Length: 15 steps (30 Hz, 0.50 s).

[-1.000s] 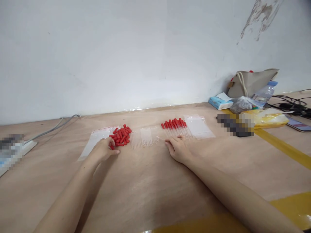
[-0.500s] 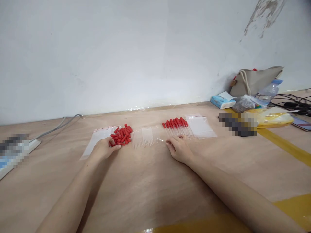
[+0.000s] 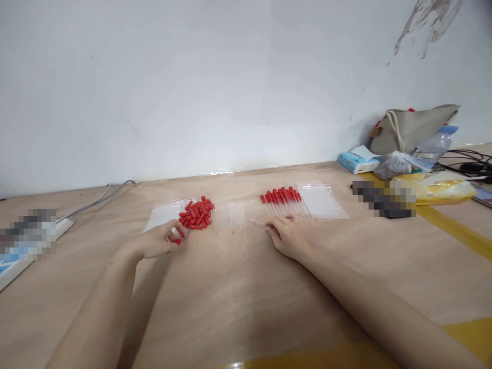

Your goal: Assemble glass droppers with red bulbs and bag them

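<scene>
My left hand (image 3: 157,242) is lifted just in front of the pile of red rubber dropper bulbs (image 3: 197,212), a single red bulb (image 3: 178,241) pinched in its fingertips. My right hand (image 3: 289,238) rests on the table, its fingers closed on a thin clear dropper tube (image 3: 259,222) that sticks out to the left. Between the hands lies a row of loose clear tubes (image 3: 221,220). Behind my right fingers, several droppers with red bulbs fitted (image 3: 282,196) lie side by side, their tubes partly hidden by the hand.
Clear zip bags lie beside the bulb pile (image 3: 161,215) and right of the droppers (image 3: 325,201). At the right are a blue tissue box (image 3: 357,161), a yellow packet (image 3: 434,189), a grey bag (image 3: 418,128) and black cables. A power strip (image 3: 57,236) stands left.
My left hand has drawn back from the pile toward me with a red bulb in its fingers. My right hand stays almost still with the tube. The view has shifted slightly.
</scene>
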Motion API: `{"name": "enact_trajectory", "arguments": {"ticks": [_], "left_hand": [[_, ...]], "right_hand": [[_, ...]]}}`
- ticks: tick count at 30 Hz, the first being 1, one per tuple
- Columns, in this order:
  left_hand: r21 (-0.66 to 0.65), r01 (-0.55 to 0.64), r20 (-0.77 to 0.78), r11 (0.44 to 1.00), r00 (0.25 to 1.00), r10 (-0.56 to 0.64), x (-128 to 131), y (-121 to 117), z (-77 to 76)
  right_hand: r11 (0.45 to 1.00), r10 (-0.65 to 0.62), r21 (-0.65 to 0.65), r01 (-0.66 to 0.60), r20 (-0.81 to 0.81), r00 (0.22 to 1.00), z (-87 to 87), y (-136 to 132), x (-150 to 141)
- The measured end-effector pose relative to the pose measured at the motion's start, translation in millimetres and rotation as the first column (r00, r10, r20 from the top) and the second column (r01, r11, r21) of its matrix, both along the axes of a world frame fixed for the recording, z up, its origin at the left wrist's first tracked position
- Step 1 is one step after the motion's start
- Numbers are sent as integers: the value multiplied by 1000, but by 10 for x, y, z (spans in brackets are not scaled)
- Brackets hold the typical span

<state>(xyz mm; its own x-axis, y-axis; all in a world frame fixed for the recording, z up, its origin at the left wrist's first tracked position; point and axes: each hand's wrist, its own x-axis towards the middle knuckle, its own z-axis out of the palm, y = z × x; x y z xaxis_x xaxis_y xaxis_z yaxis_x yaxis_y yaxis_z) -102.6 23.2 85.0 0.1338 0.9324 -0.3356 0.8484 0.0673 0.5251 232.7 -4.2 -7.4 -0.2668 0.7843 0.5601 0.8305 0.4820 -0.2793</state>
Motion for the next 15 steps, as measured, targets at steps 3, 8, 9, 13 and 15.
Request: {"name": "enact_trajectory", "arguments": {"ticks": [3,8,9,13,15], "left_hand": [[-28,246,221,969,947,-234,264,-110,24],[225,14,590,974,794,-148,965,-202,-420],[237,-38,635,971,762,-125,1057,-212,-531],[218,-97,750,971,654,-103,1171,-230,-801],[200,-92,789,975,606,-104,1151,-224,-832]], "right_hand": [[999,34,24,-34,3,999,-23,17,0],[994,98,48,-95,-48,994,-14,-25,-14],[994,105,46,-102,-60,993,-3,-43,-21],[990,139,38,-137,-63,988,34,-104,-62],[988,152,37,-150,-50,987,39,-117,-87]]}}
